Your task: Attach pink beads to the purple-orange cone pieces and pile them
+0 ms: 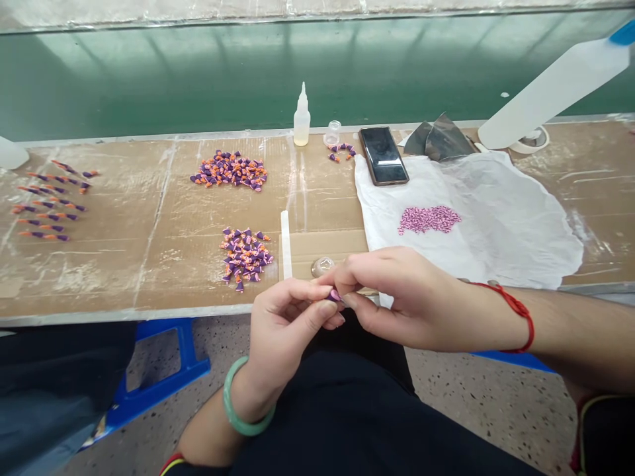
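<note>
A: Grip: my left hand (288, 320) and right hand (401, 297) meet fingertip to fingertip. Both are pinched narrow on one small purple piece (334, 295), held in the air over my lap, just short of the bench (149, 264) edge.

B: Step in hand?

A: Fine work on that single piece, I judge. The left thumb and forefinger steady it, and the right fingertips close on its other end. Any move from here calls for a light, exact pinch, since the piece is small enough to slip free.

B: Outward from the grip?

A: Nearest on the bench are a small rounded object (322, 266) and a white stick (286, 243). Beside them lies a near pile of purple-and-orange pieces (245, 254), with a second pile (231, 170) farther back. To the right, a white sheet (496, 218) carries pink beads (429, 219), with a phone (383, 155) at its far corner. Behind stands a squeeze bottle (301, 119). At far left are rows of long pieces (47, 198).

B: What is unclear?

A: My fingers cover most of the piece, so I cannot tell its shape, or whether it is one part or two. The rounded object is partly hidden behind the right hand. A tilted white container (555, 86) at upper right is cut off by the frame.
</note>
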The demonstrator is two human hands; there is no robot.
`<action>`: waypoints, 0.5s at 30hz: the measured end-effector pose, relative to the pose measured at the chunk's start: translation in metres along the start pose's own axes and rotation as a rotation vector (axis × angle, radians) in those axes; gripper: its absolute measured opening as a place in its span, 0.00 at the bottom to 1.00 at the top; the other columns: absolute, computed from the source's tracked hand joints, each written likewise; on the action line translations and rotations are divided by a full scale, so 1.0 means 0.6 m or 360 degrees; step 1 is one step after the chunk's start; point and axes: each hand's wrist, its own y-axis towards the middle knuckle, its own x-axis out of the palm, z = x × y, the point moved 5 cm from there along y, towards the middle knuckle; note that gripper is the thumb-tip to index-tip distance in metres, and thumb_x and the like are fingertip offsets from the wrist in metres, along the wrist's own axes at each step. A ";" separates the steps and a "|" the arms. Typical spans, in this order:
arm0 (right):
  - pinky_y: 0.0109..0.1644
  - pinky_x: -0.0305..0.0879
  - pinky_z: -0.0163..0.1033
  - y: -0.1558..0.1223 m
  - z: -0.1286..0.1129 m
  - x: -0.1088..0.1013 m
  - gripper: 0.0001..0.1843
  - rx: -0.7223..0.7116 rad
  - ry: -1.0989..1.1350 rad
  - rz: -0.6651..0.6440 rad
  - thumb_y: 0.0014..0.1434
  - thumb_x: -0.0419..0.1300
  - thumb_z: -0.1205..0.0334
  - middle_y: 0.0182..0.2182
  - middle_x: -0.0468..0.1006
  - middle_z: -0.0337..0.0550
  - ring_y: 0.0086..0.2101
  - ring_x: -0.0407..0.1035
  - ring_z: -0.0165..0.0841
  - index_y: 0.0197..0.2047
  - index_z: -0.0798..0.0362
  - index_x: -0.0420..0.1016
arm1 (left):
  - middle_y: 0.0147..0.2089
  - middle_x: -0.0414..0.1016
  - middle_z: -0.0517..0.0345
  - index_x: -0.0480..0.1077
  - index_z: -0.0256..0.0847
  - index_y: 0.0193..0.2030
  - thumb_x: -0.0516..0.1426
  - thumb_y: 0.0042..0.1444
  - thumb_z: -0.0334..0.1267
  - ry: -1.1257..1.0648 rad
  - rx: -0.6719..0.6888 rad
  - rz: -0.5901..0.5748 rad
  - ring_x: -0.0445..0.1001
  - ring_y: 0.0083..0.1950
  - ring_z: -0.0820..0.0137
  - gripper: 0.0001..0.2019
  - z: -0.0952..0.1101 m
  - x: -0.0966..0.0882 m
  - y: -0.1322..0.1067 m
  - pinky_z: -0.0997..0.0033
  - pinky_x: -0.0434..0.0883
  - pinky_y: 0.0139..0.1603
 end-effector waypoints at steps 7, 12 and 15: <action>0.37 0.70 0.37 -0.017 0.008 -0.033 0.08 0.0174 -0.0046 0.0128 0.66 0.51 0.67 0.36 0.82 0.44 0.36 0.77 0.33 0.36 0.50 0.68 | 0.24 0.81 0.59 0.78 0.39 0.31 0.74 0.47 0.43 -0.0053 -0.0354 -0.0020 0.78 0.21 0.73 0.13 -0.011 0.006 0.000 0.82 0.76 0.22; 0.39 0.73 0.38 -0.032 0.030 -0.045 0.08 0.0280 -0.0038 0.0238 0.67 0.53 0.65 0.40 0.84 0.45 0.40 0.80 0.35 0.40 0.49 0.73 | 0.23 0.80 0.58 0.76 0.38 0.31 0.73 0.46 0.48 0.0069 -0.0393 0.0000 0.76 0.19 0.73 0.17 -0.015 0.009 0.001 0.79 0.74 0.20; 0.39 0.73 0.38 -0.043 0.046 -0.047 0.08 0.0277 -0.0025 0.0307 0.67 0.53 0.65 0.41 0.85 0.46 0.41 0.80 0.36 0.38 0.50 0.74 | 0.23 0.79 0.57 0.77 0.38 0.32 0.71 0.49 0.48 0.0247 -0.0294 -0.0016 0.73 0.18 0.74 0.16 -0.007 0.004 0.007 0.79 0.72 0.19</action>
